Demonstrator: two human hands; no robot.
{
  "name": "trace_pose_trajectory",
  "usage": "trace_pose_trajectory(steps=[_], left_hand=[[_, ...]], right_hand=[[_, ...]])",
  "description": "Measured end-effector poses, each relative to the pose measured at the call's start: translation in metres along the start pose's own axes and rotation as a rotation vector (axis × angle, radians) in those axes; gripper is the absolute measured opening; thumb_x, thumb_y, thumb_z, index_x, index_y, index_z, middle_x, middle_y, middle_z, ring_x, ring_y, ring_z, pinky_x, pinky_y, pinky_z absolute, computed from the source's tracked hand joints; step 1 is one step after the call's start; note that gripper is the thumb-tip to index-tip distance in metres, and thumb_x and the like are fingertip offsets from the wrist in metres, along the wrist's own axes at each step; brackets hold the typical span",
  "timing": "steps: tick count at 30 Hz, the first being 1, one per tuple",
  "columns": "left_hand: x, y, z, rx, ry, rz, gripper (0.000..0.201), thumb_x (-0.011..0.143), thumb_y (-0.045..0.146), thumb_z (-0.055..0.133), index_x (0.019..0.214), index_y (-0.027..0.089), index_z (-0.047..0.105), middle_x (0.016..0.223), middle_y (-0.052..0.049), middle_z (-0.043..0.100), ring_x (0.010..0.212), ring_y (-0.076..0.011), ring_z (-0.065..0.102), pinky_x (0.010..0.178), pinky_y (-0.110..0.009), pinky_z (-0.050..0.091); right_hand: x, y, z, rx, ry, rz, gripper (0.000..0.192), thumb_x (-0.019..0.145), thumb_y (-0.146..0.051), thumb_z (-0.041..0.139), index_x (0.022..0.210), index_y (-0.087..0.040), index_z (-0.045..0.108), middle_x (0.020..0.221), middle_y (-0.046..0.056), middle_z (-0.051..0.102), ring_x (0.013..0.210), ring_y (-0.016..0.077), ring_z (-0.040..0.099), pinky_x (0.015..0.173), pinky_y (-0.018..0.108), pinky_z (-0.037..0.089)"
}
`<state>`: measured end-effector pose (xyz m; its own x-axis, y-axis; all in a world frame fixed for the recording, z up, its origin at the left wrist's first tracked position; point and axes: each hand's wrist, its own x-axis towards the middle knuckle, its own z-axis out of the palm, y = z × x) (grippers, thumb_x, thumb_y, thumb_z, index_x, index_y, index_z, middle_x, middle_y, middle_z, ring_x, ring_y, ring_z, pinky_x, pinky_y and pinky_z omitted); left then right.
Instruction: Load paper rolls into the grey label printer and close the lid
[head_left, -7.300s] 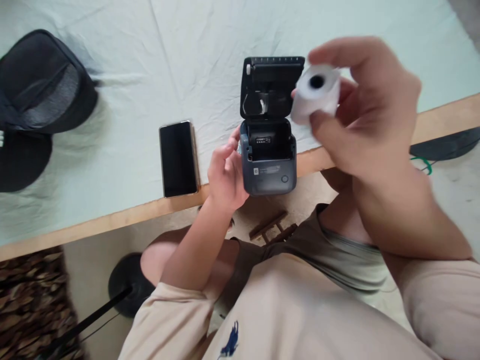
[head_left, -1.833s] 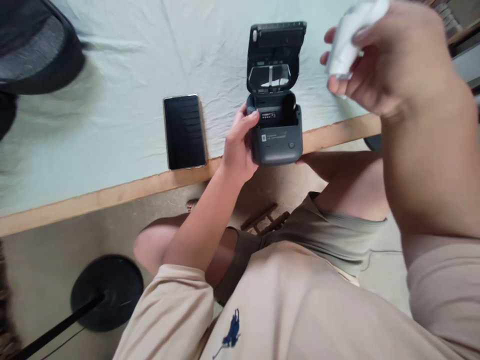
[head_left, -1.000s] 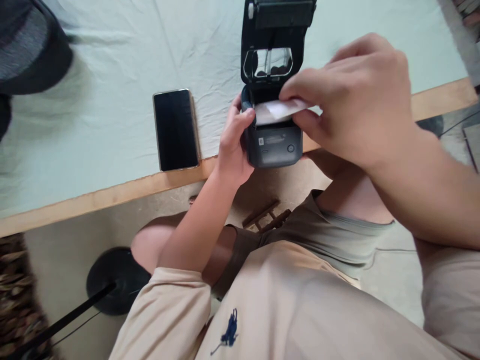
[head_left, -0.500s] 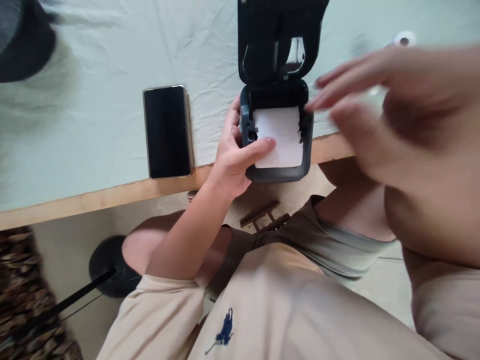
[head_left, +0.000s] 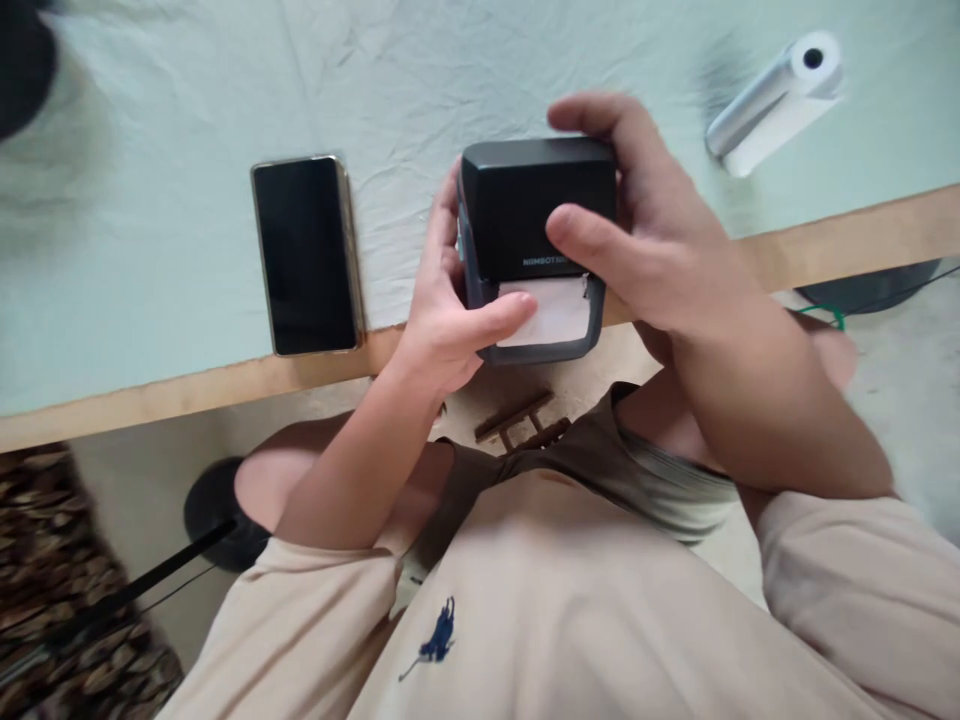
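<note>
A dark label printer point(head_left: 536, 200) marked NIIMBOT is held over the table's front edge, its black lid lowered over most of the body. White label paper point(head_left: 555, 315) shows at the near end, below the lid. My left hand point(head_left: 457, 310) grips the printer's left side, the thumb pressing on the paper. Around the right side wraps my right hand point(head_left: 649, 220), its thumb on the lid and its index finger reaching past the far edge. Whether the lid is latched I cannot tell.
A phone point(head_left: 307, 255) lies on the pale green cloth point(head_left: 405, 70), left of the printer. On the right lies a white roll point(head_left: 776, 100). A dark object point(head_left: 22, 75) stands at the far left. The wooden table edge point(head_left: 202, 388) runs across in front of my knees.
The printer's lid was standing up and has swung down over the paper. My right hand came in from the right and now holds the printer. The left thumb stays on the paper.
</note>
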<state>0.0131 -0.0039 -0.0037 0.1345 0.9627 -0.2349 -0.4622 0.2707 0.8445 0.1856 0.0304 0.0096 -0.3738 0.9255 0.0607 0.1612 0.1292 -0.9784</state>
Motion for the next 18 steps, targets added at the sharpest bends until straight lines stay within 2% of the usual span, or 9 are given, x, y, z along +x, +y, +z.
trace_pose_trajectory(steps=[3, 5, 7, 9, 11, 13, 16, 18], left_hand=[[-0.002, 0.002, 0.005, -0.168, -0.032, 0.027, 0.04, 0.08, 0.023, 0.063, 0.119, 0.028, 0.058, 0.123, -0.002, 0.072, 0.145, -0.0305, 0.054, 0.112, -0.043, 0.055], [-0.003, 0.004, 0.009, -0.262, -0.064, 0.019, 0.026, 0.091, 0.024, 0.045, 0.115, 0.024, 0.057, 0.119, -0.002, 0.071, 0.145, -0.0284, 0.054, 0.114, -0.045, 0.054], [-0.002, 0.006, 0.011, -0.314, -0.07, 0.004, 0.026, 0.095, 0.025, 0.038, 0.112, 0.022, 0.057, 0.106, -0.002, 0.071, 0.142, -0.0278, 0.057, 0.113, -0.046, 0.055], [-0.002, 0.006, 0.012, -0.321, -0.024, 0.008, 0.024, 0.093, 0.023, 0.041, 0.11, 0.024, 0.059, 0.093, 0.0, 0.07, 0.136, -0.0264, 0.062, 0.112, -0.045, 0.055], [-0.001, 0.005, 0.011, -0.288, 0.019, 0.029, 0.024, 0.092, 0.021, 0.043, 0.108, 0.026, 0.061, 0.091, 0.001, 0.07, 0.13, -0.0252, 0.064, 0.115, -0.042, 0.053], [-0.001, 0.003, 0.01, -0.257, 0.032, 0.036, 0.024, 0.093, 0.019, 0.045, 0.108, 0.025, 0.063, 0.096, 0.002, 0.071, 0.127, -0.0241, 0.064, 0.118, -0.04, 0.05], [0.0, 0.001, 0.008, -0.255, 0.02, 0.006, 0.027, 0.09, 0.016, 0.046, 0.108, 0.027, 0.064, 0.099, 0.002, 0.073, 0.13, -0.025, 0.061, 0.118, -0.042, 0.049], [0.002, 0.001, 0.007, -0.23, 0.069, -0.053, 0.03, 0.088, 0.018, 0.049, 0.109, 0.031, 0.065, 0.098, 0.002, 0.074, 0.138, -0.0263, 0.056, 0.117, -0.042, 0.05]], right_hand=[[-0.003, 0.004, -0.003, 0.053, -0.01, -0.017, 0.059, 0.085, -0.047, 0.075, 0.131, -0.02, 0.05, 0.119, 0.004, 0.06, 0.095, 0.013, 0.059, 0.075, 0.025, 0.051], [-0.003, 0.006, -0.003, 0.056, -0.018, -0.043, 0.057, 0.084, -0.046, 0.077, 0.128, -0.02, 0.052, 0.122, 0.004, 0.06, 0.096, 0.0124, 0.058, 0.076, 0.024, 0.05], [-0.003, 0.007, -0.002, 0.04, -0.014, -0.057, 0.057, 0.083, -0.048, 0.078, 0.127, -0.021, 0.053, 0.122, 0.004, 0.061, 0.097, 0.0125, 0.058, 0.08, 0.024, 0.05], [-0.003, 0.006, -0.001, 0.004, -0.009, -0.076, 0.057, 0.085, -0.052, 0.074, 0.128, -0.021, 0.053, 0.124, 0.004, 0.062, 0.097, 0.0132, 0.06, 0.081, 0.025, 0.051], [-0.003, 0.003, -0.003, -0.055, -0.004, -0.093, 0.056, 0.09, -0.057, 0.066, 0.129, -0.021, 0.053, 0.127, 0.006, 0.063, 0.104, 0.0161, 0.062, 0.084, 0.028, 0.052], [-0.003, 0.0, -0.009, -0.115, 0.014, -0.114, 0.051, 0.093, -0.058, 0.06, 0.13, -0.022, 0.057, 0.135, 0.007, 0.062, 0.118, 0.0199, 0.062, 0.091, 0.03, 0.053], [-0.005, 0.0, -0.025, -0.16, -0.04, -0.13, 0.049, 0.088, -0.051, 0.069, 0.132, -0.031, 0.059, 0.145, 0.002, 0.059, 0.134, 0.0216, 0.058, 0.102, 0.031, 0.053], [-0.007, 0.002, -0.035, -0.182, -0.089, -0.105, 0.061, 0.076, -0.046, 0.08, 0.133, -0.036, 0.06, 0.146, -0.003, 0.059, 0.134, 0.0211, 0.059, 0.105, 0.031, 0.055]])
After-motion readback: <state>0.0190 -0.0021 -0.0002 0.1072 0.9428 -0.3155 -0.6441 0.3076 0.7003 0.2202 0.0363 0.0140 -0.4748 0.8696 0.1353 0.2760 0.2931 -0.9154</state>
